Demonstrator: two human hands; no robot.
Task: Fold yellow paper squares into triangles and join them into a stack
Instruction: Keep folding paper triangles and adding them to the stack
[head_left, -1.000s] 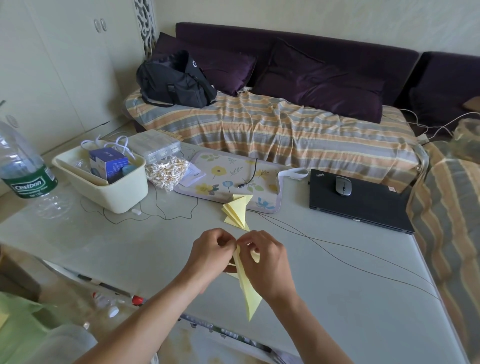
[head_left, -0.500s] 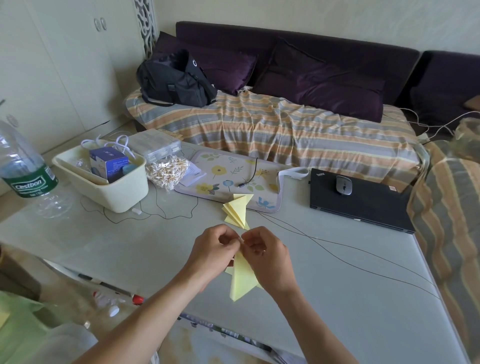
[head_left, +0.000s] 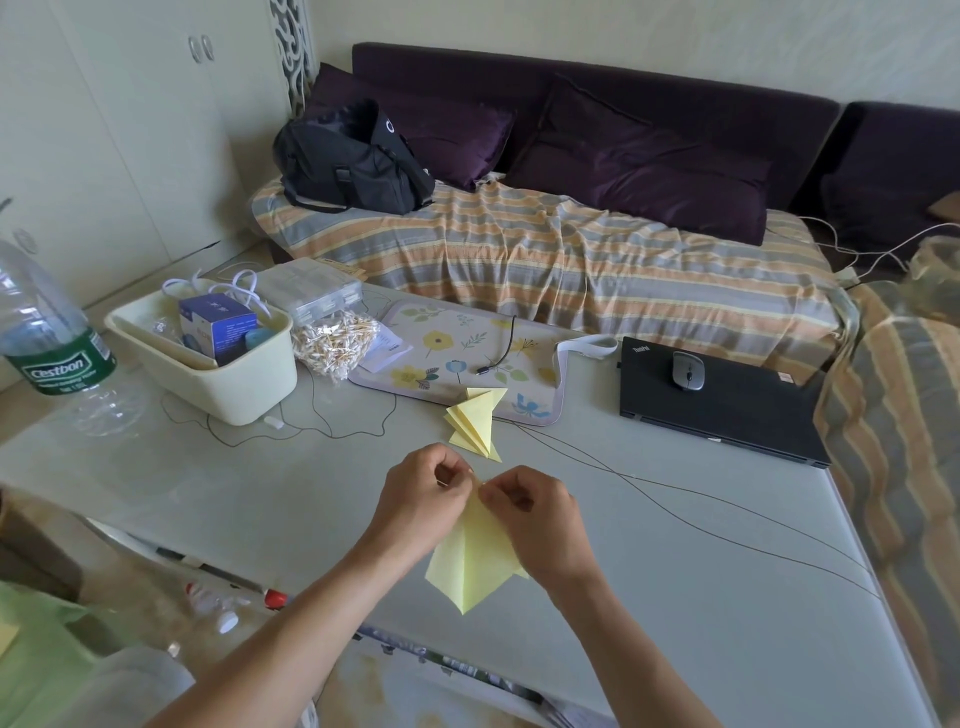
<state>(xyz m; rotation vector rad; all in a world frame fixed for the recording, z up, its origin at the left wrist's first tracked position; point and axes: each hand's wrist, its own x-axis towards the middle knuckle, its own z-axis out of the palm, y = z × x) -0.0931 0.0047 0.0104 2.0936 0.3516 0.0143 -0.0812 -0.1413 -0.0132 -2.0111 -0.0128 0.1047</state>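
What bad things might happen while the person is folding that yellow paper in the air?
1. Both the left hand and the right hand pinch only the top tip of the yellow paper, which hangs free, so the fold may come out crooked.
2. Thin wires run across the table near the right hand; a sleeve or wrist might snag one.
3. The folded stack sits close ahead; a bump might scatter it.

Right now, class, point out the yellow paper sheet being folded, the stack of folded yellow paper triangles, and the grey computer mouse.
yellow paper sheet (head_left: 470, 566): head view, lower flat face.
stack of folded yellow triangles (head_left: 478, 422): head view, top piece.
grey mouse (head_left: 688, 370): head view, its back.
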